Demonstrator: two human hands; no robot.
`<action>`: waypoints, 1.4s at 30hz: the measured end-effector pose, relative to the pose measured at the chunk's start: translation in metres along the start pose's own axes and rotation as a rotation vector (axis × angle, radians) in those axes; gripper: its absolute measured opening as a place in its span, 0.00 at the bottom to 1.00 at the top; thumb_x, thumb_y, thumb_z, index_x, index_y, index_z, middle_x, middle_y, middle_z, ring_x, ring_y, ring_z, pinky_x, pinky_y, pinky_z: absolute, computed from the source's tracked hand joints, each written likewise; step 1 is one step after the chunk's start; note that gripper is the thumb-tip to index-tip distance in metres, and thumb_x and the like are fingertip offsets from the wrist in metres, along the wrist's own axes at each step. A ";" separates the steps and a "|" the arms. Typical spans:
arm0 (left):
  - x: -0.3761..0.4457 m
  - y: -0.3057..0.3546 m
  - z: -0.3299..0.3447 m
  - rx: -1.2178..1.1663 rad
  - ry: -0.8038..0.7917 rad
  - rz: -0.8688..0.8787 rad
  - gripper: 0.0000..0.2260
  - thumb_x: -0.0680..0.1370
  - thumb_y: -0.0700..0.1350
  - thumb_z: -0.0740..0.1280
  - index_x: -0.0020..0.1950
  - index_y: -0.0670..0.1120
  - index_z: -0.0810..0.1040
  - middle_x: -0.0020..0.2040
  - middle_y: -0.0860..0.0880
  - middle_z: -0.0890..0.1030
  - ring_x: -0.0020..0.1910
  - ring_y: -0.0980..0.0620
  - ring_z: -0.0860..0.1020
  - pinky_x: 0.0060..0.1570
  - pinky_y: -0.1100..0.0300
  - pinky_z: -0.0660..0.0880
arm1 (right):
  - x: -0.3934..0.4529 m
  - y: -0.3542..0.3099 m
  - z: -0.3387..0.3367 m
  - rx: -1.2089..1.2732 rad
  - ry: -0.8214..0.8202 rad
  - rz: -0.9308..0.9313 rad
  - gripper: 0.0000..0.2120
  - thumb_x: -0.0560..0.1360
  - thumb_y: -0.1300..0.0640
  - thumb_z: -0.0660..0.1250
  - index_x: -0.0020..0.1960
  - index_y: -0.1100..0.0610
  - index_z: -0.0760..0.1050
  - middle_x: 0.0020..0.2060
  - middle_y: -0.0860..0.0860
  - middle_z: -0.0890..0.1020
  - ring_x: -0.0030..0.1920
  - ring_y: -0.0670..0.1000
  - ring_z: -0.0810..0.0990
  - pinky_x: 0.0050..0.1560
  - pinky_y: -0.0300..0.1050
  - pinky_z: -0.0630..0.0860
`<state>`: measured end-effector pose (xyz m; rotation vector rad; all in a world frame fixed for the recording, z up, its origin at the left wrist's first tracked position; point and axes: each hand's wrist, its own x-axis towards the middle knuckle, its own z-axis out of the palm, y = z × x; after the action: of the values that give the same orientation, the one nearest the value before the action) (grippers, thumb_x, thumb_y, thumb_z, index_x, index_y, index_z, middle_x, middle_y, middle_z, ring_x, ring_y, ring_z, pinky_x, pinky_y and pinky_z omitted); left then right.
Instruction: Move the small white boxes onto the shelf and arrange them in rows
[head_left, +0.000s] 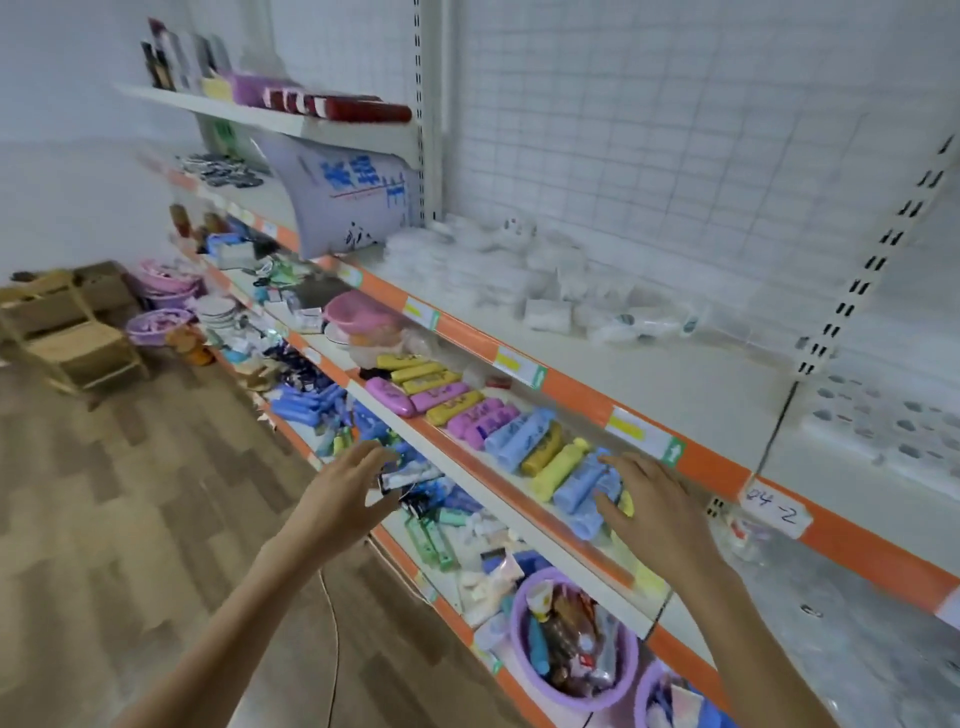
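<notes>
Small white boxes (550, 312) and clear-wrapped white packs lie in a loose heap toward the back of the white shelf (675, 384) with the orange front strip. The image is blurred, so their number and labels stay unclear. My left hand (343, 499) hovers with spread fingers in front of the lower shelves and holds nothing. My right hand (654, 504) is raised with spread fingers just below the shelf's orange edge, over the row of blue and yellow pouches, also holding nothing.
A large white sack with blue print (348, 202) leans at the shelf's left end. Lower shelves carry coloured pouches (519, 431) and pens. Purple basins (576, 639) sit at the bottom. A wooden stool (72, 338) stands on the floor to the left.
</notes>
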<state>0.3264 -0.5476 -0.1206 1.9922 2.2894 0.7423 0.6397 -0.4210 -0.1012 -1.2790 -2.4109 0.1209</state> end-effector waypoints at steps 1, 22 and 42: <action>0.016 -0.012 -0.005 -0.001 -0.005 0.020 0.19 0.73 0.48 0.68 0.62 0.44 0.74 0.59 0.47 0.75 0.54 0.47 0.76 0.52 0.54 0.75 | 0.017 -0.005 0.002 -0.003 0.017 0.000 0.19 0.75 0.49 0.62 0.62 0.57 0.74 0.59 0.53 0.77 0.59 0.57 0.75 0.54 0.49 0.74; 0.360 -0.011 0.010 -0.110 -0.041 0.544 0.20 0.75 0.53 0.63 0.64 0.47 0.71 0.61 0.49 0.72 0.59 0.51 0.71 0.54 0.65 0.66 | 0.256 0.049 -0.017 -0.066 0.171 0.230 0.18 0.76 0.52 0.63 0.65 0.52 0.70 0.62 0.48 0.73 0.62 0.50 0.71 0.57 0.45 0.70; 0.565 0.066 0.088 0.172 -0.390 1.097 0.26 0.69 0.47 0.70 0.67 0.51 0.68 0.63 0.51 0.70 0.63 0.52 0.65 0.61 0.62 0.62 | 0.428 0.126 0.028 -0.228 -0.258 0.183 0.23 0.61 0.40 0.74 0.51 0.46 0.70 0.40 0.36 0.65 0.48 0.49 0.67 0.42 0.39 0.62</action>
<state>0.3104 0.0170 -0.0111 3.0609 0.9543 0.0814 0.5133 0.0012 -0.0260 -1.6802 -2.5754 0.0667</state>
